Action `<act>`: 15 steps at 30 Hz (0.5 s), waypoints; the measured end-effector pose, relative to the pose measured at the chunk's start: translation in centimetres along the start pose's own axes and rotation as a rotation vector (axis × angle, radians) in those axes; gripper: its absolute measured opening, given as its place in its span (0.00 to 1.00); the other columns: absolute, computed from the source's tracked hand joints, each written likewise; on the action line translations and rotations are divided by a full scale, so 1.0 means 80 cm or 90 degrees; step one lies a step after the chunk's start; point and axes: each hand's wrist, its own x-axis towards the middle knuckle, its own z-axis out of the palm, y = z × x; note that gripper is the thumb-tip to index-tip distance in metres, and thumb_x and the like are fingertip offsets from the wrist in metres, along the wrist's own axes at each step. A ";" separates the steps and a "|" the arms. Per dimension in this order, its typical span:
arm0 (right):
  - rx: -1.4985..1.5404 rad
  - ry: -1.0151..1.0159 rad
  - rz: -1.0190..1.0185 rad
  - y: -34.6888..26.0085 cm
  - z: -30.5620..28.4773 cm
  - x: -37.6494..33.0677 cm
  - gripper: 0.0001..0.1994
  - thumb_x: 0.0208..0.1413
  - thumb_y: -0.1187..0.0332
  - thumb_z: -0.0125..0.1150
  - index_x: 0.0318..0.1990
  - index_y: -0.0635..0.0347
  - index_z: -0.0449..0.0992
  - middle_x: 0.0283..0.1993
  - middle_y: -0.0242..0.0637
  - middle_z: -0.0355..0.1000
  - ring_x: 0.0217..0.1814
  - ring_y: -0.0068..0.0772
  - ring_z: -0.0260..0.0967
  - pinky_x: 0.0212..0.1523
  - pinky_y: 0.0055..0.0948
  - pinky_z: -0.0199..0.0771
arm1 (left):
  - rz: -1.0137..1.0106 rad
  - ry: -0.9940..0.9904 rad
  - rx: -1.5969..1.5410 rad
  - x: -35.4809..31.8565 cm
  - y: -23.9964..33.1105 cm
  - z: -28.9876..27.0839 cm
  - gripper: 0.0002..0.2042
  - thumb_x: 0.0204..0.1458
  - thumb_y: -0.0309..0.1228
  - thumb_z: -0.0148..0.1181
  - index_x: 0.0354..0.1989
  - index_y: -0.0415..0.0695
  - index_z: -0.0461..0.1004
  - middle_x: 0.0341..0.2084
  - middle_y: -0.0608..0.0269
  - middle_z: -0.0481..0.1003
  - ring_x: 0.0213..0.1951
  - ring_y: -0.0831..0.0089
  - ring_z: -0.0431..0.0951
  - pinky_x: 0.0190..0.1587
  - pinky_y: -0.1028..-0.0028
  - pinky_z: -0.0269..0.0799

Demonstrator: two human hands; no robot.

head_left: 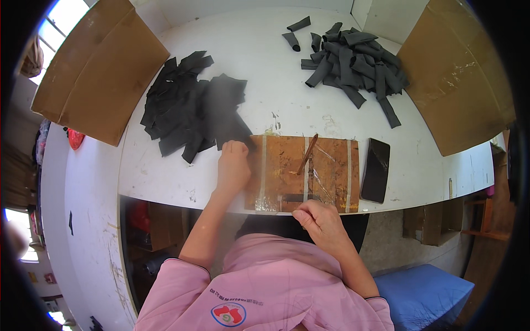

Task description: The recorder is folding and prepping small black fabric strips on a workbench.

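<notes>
My left hand (234, 165) is closed at the near edge of a black fabric piece (231, 126), part of a loose pile of flat black pieces (179, 107). Just right of that hand lies a brown board (281, 165) with strips of tape across it. A thin brown stick (307, 155) slants over the board, and a short dark strip (292, 197) lies near its front edge. At that edge my right hand (321, 222) has its fingers curled and thumb pressed in; whatever is inside them is hidden.
A heap of dark rolled fabric tubes (353, 60) sits at the back right. Beside the board lies a black phone (375, 171). Cardboard boxes flank the white table, one left (102, 69) and one right (458, 77). A blue stool (422, 298) stands at the lower right.
</notes>
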 end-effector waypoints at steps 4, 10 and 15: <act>-0.017 0.056 -0.029 0.000 0.000 -0.007 0.10 0.47 0.67 0.52 0.25 0.66 0.70 0.24 0.45 0.68 0.28 0.46 0.65 0.29 0.38 0.63 | 0.011 0.001 -0.060 -0.009 0.024 -0.032 0.02 0.44 0.19 0.45 0.27 0.37 0.61 0.27 0.52 0.64 0.35 0.55 0.65 0.35 0.65 0.61; -0.185 0.228 -0.237 -0.031 -0.022 -0.008 0.07 0.40 0.72 0.60 0.25 0.65 0.69 0.25 0.39 0.66 0.29 0.43 0.64 0.29 0.32 0.65 | 0.059 -0.215 -0.414 -0.029 0.088 -0.091 0.05 0.50 0.26 0.46 0.25 0.40 0.60 0.24 0.61 0.62 0.25 0.74 0.60 0.30 0.78 0.58; 0.156 0.088 -0.212 -0.022 -0.034 0.001 0.13 0.37 0.68 0.66 0.28 0.63 0.70 0.27 0.34 0.67 0.32 0.29 0.65 0.32 0.23 0.63 | 0.150 -0.440 -0.569 -0.046 0.113 -0.085 0.04 0.50 0.27 0.44 0.27 0.41 0.59 0.25 0.60 0.60 0.28 0.66 0.60 0.33 0.75 0.58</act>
